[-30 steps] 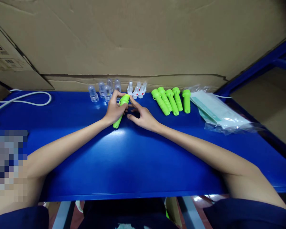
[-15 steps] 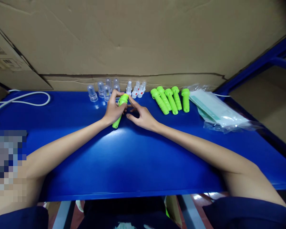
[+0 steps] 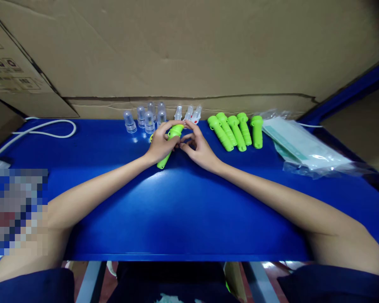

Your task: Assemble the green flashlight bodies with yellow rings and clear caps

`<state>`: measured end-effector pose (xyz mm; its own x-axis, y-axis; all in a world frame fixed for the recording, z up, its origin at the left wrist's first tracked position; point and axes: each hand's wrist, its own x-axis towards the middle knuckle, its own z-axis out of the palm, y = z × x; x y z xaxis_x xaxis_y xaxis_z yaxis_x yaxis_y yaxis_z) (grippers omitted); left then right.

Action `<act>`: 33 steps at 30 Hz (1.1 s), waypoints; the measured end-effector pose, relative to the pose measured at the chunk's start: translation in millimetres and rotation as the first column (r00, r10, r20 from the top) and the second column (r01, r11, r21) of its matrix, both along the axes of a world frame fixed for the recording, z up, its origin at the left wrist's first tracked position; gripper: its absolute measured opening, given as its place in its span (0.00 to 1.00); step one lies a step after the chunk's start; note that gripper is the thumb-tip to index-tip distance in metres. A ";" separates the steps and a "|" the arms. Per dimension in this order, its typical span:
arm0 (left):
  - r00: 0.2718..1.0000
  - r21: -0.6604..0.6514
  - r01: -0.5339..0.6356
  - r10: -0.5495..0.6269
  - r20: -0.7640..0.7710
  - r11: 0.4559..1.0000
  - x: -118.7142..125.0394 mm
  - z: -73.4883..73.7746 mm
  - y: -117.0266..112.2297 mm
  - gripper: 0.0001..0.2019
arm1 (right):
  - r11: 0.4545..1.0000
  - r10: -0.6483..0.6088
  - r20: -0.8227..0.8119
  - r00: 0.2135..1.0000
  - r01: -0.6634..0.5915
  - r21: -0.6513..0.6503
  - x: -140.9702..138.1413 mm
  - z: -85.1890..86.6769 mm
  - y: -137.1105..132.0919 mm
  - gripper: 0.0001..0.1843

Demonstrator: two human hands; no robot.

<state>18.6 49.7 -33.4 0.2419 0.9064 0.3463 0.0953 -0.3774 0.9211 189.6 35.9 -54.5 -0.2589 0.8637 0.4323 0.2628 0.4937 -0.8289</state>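
My left hand (image 3: 161,142) is wrapped round a lime-green flashlight body (image 3: 164,160), which is tilted with its wide head up and to the right. A yellow edge shows at the top of that head. My right hand (image 3: 202,148) is beside the head, index fingertip at its rim, the other fingers curved and apart. Part of a small yellow ring (image 3: 151,137) peeks out by my left hand. Several clear plastic lens caps (image 3: 130,122) stand behind my left hand. Beyond my right hand are white parts with clear tips and red dots (image 3: 196,115).
Several more green flashlight bodies (image 3: 238,134) lie to the right, near a clear plastic bag with white and green sheets (image 3: 306,143). A white cable (image 3: 61,122) loops at the left. Cardboard (image 3: 189,54) walls off the back of the blue table (image 3: 183,219).
The view has shifted slightly, moving most things rightward. My right hand's fingers have drawn in closer to the flashlight head, and the yellow ring has come into sight by my left hand.
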 end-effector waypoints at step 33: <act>0.969 -0.006 0.218 -0.216 0.121 0.976 -1.5 -17.0 16.7 0.35 | 0.989 0.121 0.310 0.943 -0.142 0.044 0.9 0.2 -3.8 0.50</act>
